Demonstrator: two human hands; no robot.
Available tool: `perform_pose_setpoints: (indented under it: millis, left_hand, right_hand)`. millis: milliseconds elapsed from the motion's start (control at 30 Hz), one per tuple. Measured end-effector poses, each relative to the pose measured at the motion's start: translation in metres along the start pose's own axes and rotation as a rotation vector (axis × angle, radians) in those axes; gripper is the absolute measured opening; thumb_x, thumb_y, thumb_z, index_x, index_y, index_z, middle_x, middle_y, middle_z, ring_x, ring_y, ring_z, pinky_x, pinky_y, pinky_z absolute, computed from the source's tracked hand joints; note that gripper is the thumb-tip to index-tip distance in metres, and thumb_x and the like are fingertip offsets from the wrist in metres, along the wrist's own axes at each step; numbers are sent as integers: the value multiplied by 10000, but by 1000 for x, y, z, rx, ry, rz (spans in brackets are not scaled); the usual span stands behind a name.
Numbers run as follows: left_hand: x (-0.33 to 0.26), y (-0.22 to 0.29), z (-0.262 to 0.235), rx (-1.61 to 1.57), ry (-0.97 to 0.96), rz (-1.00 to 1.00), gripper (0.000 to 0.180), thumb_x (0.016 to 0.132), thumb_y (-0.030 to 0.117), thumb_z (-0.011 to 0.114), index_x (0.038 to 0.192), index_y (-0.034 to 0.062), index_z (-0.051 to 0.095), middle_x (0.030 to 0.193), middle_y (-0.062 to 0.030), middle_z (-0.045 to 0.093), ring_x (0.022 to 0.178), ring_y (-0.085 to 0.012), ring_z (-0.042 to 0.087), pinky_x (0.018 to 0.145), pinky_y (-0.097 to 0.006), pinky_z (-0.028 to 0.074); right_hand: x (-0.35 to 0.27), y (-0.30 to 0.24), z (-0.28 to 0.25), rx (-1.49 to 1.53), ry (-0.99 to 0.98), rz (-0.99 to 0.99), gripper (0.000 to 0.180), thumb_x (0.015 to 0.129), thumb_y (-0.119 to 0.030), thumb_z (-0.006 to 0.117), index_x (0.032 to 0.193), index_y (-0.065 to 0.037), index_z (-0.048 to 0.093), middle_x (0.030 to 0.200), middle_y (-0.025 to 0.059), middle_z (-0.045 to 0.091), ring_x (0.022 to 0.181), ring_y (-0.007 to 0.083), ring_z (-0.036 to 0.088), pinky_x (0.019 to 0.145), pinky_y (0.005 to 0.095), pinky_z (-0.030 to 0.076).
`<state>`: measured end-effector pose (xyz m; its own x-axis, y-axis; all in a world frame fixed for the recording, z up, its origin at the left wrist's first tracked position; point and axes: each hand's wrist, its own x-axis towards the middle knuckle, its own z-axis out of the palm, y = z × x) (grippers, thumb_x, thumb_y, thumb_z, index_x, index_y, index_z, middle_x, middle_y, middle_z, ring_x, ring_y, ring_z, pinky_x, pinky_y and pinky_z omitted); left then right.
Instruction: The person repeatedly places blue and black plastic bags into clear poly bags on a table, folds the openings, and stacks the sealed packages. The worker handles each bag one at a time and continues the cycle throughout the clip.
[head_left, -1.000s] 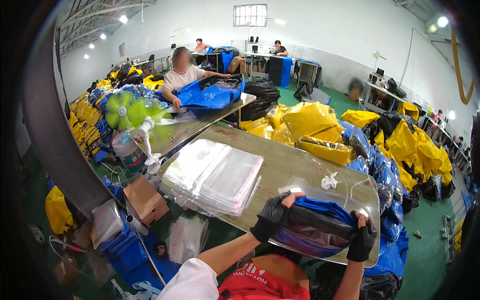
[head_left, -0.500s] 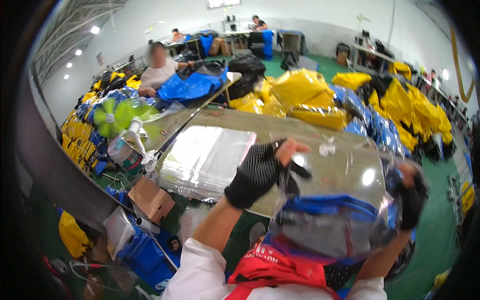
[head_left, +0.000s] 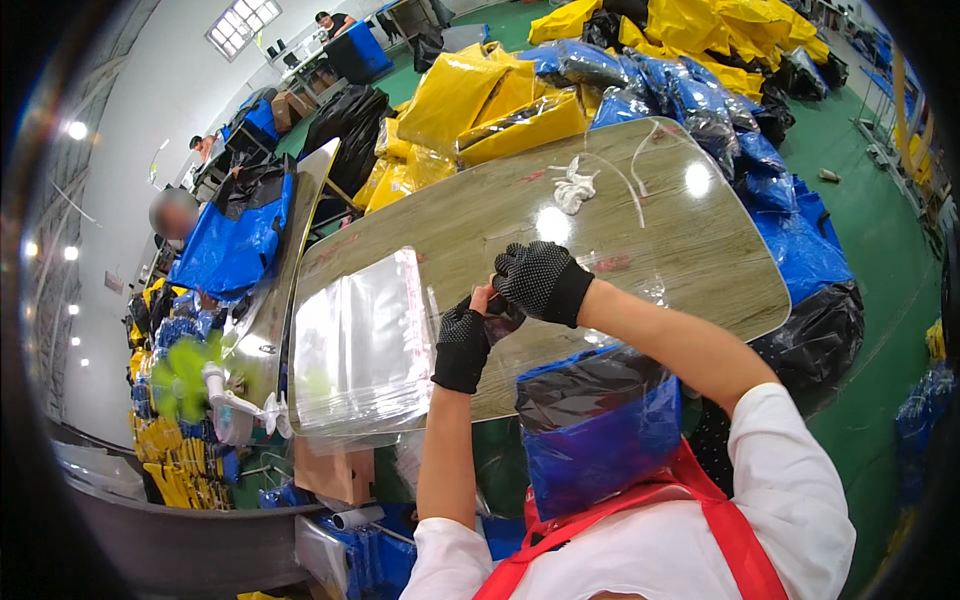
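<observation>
While both gloved hands meet above the near edge of the wooden table point(head_left: 700, 250), the left hand point(head_left: 465, 345) and the right hand point(head_left: 540, 280) pinch together at the top of a clear plastic bag point(head_left: 640, 300), fingers closed on its film; the exact hold of each fingertip is hard to tell. Inside the bag, hanging just in front of the person's chest, sits a folded blue and black item point(head_left: 595, 430). Just left of the left hand lies a stack of clear plastic bags point(head_left: 365, 345) on the tabletop. Farther across the table rests a small white crumpled scrap point(head_left: 573, 188). Beyond the table's far edge are yellow and blue bagged bundles point(head_left: 500, 100), and a green fan point(head_left: 185, 375) stands at the left.
</observation>
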<state>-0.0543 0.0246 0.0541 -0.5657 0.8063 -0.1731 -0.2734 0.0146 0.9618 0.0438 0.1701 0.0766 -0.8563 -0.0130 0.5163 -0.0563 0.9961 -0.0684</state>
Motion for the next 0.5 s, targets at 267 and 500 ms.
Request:
perform_pose_setpoints:
  millis: [267,500]
  left_hand:
    - [6,-3,-25,-262,-95,-8,416,983,323,425,1129,-44,557,1113,-108,601,971,-180,581,876,-300,460]
    - [-27,-1,-21,-108,-115,-75,326,987,237,438,1100,-31,586,1056,-67,617,956,-123,572,837,-241,449]
  right_hand:
    - [26,-16,4,37,72,-117,121,693,-214,598,687,-98,632,769,85,587,781,259,588,627,394,491]
    - [29,-23,-8,102,14,-84,106,705,-214,607,708,-109,621,784,85,588,762,265,595,657,399,495]
